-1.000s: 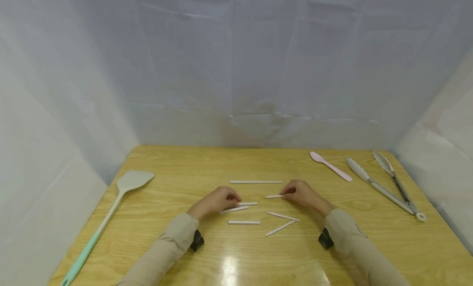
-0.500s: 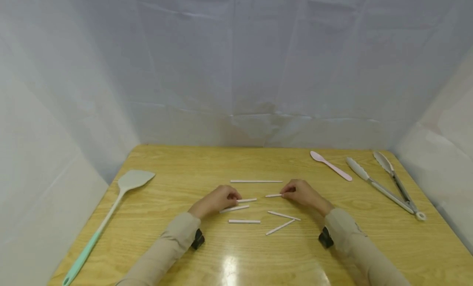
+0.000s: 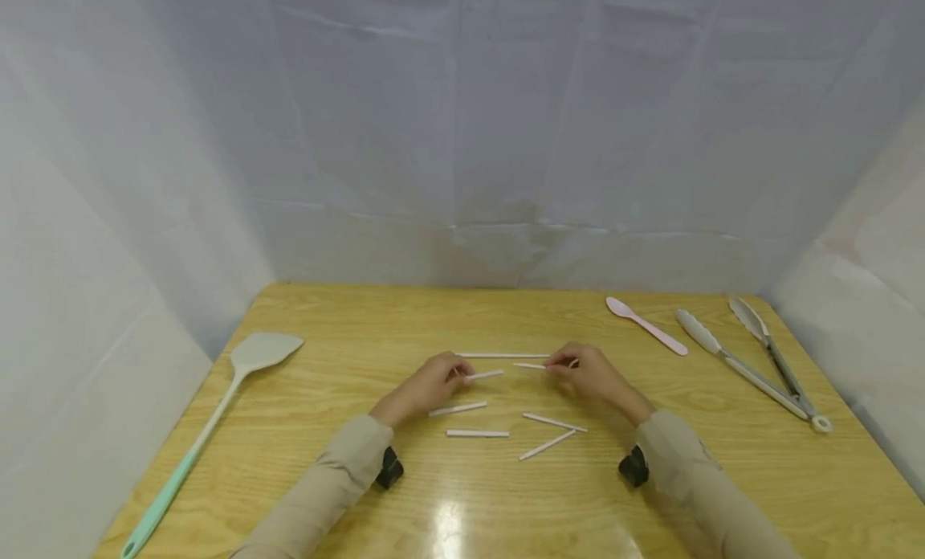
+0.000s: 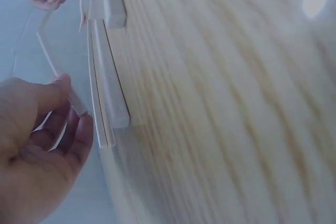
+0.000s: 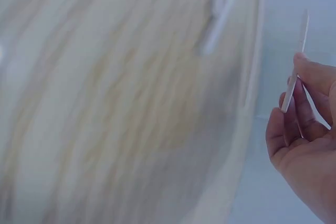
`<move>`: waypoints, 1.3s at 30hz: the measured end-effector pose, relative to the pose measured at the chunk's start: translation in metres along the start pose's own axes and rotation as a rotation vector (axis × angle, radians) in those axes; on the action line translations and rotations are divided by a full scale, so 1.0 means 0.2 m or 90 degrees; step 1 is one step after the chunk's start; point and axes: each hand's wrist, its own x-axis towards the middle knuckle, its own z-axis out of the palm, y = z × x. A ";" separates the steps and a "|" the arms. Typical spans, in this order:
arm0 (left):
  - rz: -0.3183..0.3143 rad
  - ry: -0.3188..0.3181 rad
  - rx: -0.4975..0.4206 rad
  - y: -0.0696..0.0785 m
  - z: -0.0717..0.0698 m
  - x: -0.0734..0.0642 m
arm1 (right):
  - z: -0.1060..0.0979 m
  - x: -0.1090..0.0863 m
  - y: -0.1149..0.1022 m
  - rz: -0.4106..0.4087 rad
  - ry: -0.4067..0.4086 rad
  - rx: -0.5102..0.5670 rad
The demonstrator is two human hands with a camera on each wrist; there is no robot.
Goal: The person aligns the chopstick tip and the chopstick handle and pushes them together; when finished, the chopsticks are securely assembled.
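Observation:
My left hand pinches one thin white stick between thumb and fingers, its free end pointing right. Opposite it, my right hand pinches a second white stick, whose tip points left, with a small gap between the two tips in the head view. In the left wrist view the held stick is up off the table. The right wrist view shows the other stick gripped near its lower part. A longer white stick lies just behind both hands.
Nearer the body lie more white sticks: one slanted, one level, and a pair set in a V. A spatula lies left; a pink spoon and metal tongs lie right. Pale sheeting surrounds the table.
Both hands have shifted away from the body with their sticks, the left one farther from the slanted stick. The sticks' tips are nearer each other. The loose sticks have stayed put.

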 end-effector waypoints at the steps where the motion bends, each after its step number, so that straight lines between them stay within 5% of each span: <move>1: 0.002 0.007 -0.003 0.00 0.00 0.00 | 0.00 0.00 -0.02 -0.002 0.007 0.008; 14: 0.051 0.060 -0.028 0.02 -0.01 0.01 | 0.02 -0.02 -0.11 -0.054 0.050 0.022; 29: 0.058 0.066 -0.023 0.00 0.00 0.03 | 0.02 -0.02 -0.09 -0.041 0.038 0.006; 39: 0.037 0.098 0.025 0.02 -0.01 0.02 | 0.03 -0.01 -0.08 -0.092 0.055 -0.022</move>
